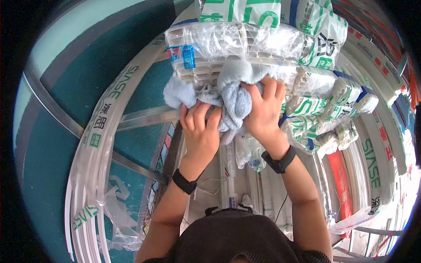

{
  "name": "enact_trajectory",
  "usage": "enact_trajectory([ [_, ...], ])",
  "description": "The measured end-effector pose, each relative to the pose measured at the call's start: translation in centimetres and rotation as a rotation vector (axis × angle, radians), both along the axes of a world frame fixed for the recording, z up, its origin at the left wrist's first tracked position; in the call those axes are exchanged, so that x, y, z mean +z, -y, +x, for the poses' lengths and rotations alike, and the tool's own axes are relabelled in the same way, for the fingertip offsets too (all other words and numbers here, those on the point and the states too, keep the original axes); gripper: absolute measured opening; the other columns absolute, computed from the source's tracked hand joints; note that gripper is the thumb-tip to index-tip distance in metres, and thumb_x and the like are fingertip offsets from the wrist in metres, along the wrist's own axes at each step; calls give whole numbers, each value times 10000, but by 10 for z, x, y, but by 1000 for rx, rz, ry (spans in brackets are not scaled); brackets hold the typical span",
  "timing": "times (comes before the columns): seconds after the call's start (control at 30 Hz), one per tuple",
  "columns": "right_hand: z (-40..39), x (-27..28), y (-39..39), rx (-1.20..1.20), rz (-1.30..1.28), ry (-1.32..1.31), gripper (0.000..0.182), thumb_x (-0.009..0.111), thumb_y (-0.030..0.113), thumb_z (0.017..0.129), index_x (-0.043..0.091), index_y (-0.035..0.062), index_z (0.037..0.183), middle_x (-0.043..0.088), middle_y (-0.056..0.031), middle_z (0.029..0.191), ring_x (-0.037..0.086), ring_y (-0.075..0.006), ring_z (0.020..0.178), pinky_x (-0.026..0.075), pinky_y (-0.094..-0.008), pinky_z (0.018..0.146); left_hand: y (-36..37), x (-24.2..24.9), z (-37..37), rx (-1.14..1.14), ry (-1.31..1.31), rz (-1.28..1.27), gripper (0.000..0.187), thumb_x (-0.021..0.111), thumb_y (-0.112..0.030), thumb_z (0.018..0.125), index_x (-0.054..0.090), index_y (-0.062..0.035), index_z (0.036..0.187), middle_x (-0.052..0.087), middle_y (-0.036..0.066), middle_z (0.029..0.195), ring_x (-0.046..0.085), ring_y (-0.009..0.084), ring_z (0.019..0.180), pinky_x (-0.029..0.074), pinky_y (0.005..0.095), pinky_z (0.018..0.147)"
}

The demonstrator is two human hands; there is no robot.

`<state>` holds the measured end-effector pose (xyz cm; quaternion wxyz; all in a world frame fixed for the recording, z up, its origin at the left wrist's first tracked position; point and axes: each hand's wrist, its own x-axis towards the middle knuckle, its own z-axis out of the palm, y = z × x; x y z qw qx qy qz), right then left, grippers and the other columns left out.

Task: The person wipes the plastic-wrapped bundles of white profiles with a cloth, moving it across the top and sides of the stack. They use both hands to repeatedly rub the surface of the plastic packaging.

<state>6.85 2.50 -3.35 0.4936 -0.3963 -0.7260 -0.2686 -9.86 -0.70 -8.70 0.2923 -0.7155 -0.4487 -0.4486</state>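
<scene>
A bunched, fluffy light blue-grey cloth (237,103) is in both hands, in front of stacked white profiles wrapped in clear plastic (210,41). My left hand (201,129) has its fingers curled into the cloth's lower left part. On the right, my right hand (265,107) grips the twisted, thicker part, with its fingertips partly hidden in the folds. Each wrist wears a black band.
Long wrapped profiles with green print (105,118) curve down the left side, beside a metal bar (149,117). More wrapped bundles (307,103) are stacked at the right, above a red strip (340,184). Loose clear plastic (120,215) hangs at the lower left.
</scene>
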Motion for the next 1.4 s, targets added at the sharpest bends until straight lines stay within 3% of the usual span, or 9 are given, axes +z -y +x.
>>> enact_trajectory([
  [0.43, 12, -44, 19, -12, -118, 93, 382, 606, 100, 723, 620, 155, 1101, 514, -129, 1083, 486, -336, 980, 398, -444, 849, 24, -64, 1, 20, -85, -151, 257, 631, -80, 825, 631, -109, 1081, 477, 113, 1127, 426, 313, 1112, 320, 530, 1070],
  [0.73, 30, -32, 40, 174, -388, 143, 477, 696, 41, 626, 605, 90, 1092, 546, -138, 1020, 547, -338, 931, 461, -427, 793, 51, 0, -7, -197, 73, -287, 431, 602, 109, 654, 615, -98, 1031, 501, 85, 1032, 493, 280, 992, 353, 404, 874],
  [0.83, 41, -13, 46, 308, -444, -69, 478, 684, -6, 623, 603, 65, 1089, 554, -145, 975, 573, -356, 894, 490, -423, 753, 56, 27, -13, -221, 190, -257, 508, 550, 155, 626, 633, -86, 1065, 477, 126, 1042, 510, 331, 933, 399, 406, 848],
  [1.03, 44, 93, 35, 286, 93, -113, 509, 605, -101, 630, 633, 68, 1109, 567, -164, 1009, 579, -363, 943, 488, -399, 810, 29, 116, -15, -252, 244, 262, 581, 482, 168, 592, 667, -72, 1087, 467, 113, 1027, 502, 310, 929, 431, 368, 814],
  [1.13, 26, 124, 0, 272, 319, -115, 558, 566, -111, 636, 626, 92, 1152, 558, -147, 1088, 543, -362, 979, 457, -395, 861, -6, 137, -3, -189, 219, 321, 510, 536, 104, 671, 658, -109, 1118, 484, 95, 1065, 494, 283, 952, 401, 387, 855],
  [1.2, 3, 135, -16, 192, 288, -108, 453, 570, -44, 688, 623, 66, 1124, 526, -194, 1103, 475, -387, 1002, 401, -448, 876, -31, 127, 11, 105, 62, 317, 514, 549, 65, 700, 615, -84, 1187, 489, 109, 1121, 475, 286, 1019, 357, 401, 901],
  [1.23, -6, 131, -29, 84, 261, -42, 565, 584, -44, 668, 577, 82, 1218, 503, -194, 1179, 472, -385, 1015, 392, -488, 909, -43, 119, 14, 254, -17, 313, 521, 555, 45, 714, 594, -72, 1221, 491, 116, 1149, 466, 288, 1052, 336, 409, 925],
  [1.3, -15, 121, -31, -56, 352, -42, 594, 548, -67, 674, 619, 169, 1215, 535, -115, 1165, 490, -344, 1043, 402, -413, 922, -47, 110, 13, 179, -22, 339, 506, 594, -26, 748, 559, -60, 1252, 498, 108, 1204, 450, 293, 1079, 286, 431, 917],
  [1.4, -10, 113, -37, 5, 402, -44, 487, 598, 45, 716, 619, 187, 1181, 563, -98, 1127, 522, -337, 980, 415, -429, 848, -46, 107, 11, 155, -35, 320, 494, 608, -40, 739, 551, -35, 1229, 497, 114, 1207, 439, 307, 1086, 277, 437, 928],
])
